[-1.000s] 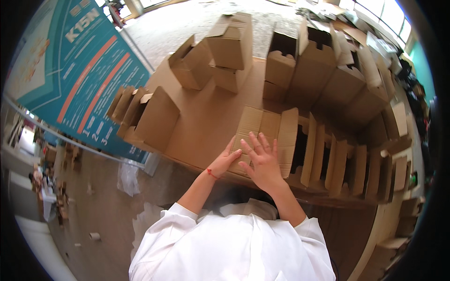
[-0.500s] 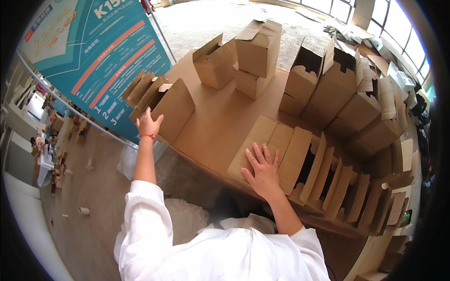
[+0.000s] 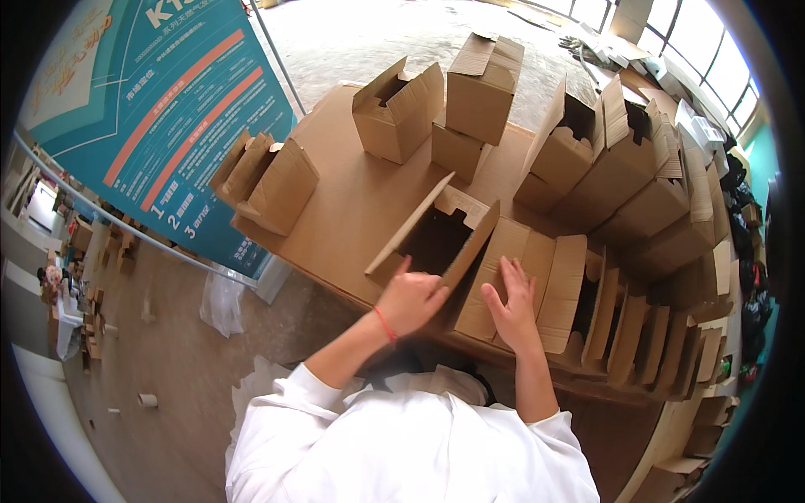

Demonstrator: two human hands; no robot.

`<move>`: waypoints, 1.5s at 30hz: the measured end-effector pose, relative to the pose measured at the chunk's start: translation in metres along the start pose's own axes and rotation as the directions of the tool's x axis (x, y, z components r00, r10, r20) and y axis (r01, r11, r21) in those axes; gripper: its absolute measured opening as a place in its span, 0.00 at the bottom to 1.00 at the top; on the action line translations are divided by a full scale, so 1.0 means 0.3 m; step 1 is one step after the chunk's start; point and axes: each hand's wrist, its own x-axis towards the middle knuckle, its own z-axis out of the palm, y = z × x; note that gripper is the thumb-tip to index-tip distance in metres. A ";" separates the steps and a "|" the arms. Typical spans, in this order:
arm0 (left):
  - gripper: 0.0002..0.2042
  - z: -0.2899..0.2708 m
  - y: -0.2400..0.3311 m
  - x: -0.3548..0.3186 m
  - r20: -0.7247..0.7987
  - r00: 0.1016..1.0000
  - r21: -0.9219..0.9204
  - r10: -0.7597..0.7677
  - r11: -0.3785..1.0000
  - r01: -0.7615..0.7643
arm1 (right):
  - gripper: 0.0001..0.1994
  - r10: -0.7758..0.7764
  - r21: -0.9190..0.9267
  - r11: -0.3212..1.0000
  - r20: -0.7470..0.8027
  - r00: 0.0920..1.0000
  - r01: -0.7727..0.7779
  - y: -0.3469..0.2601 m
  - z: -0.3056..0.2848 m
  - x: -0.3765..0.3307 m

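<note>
An open-topped cardboard box stands in the middle of the brown table, its flaps raised and its inside dark. My left hand grips this box at its near end, fingers over the edge and partly hidden. Just to the right lies another cardboard box with its flaps folded down. On those flaps rests my right hand, fingers stretched out, holding nothing. A tight row of open boxes continues rightward from there.
Open boxes stand at the table's left end. One box and a stack of two are toward the back. Taller open boxes line the right side. A teal printed banner stands beyond the left edge.
My left hand has brought one box from the left group rightward to the middle, beside the folded-down box. My right hand stays on the flaps, its fingers now pointing more upright.
</note>
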 end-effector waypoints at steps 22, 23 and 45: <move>0.19 -0.144 -0.376 -0.059 0.076 0.996 -0.127 -0.041 0.991 0.050 | 0.06 0.086 0.250 0.968 -0.358 0.930 0.006 -0.057 0.141 0.083; 0.15 -0.132 -0.386 -0.065 0.004 0.997 -0.324 -0.081 0.943 0.078 | 0.06 0.082 0.248 0.969 -0.366 0.927 0.012 -0.051 0.145 0.082; 0.42 -0.180 -0.340 0.406 0.332 0.888 0.507 0.319 0.733 -0.454 | 0.06 0.092 0.287 0.958 -0.369 0.925 0.019 -0.031 0.129 0.090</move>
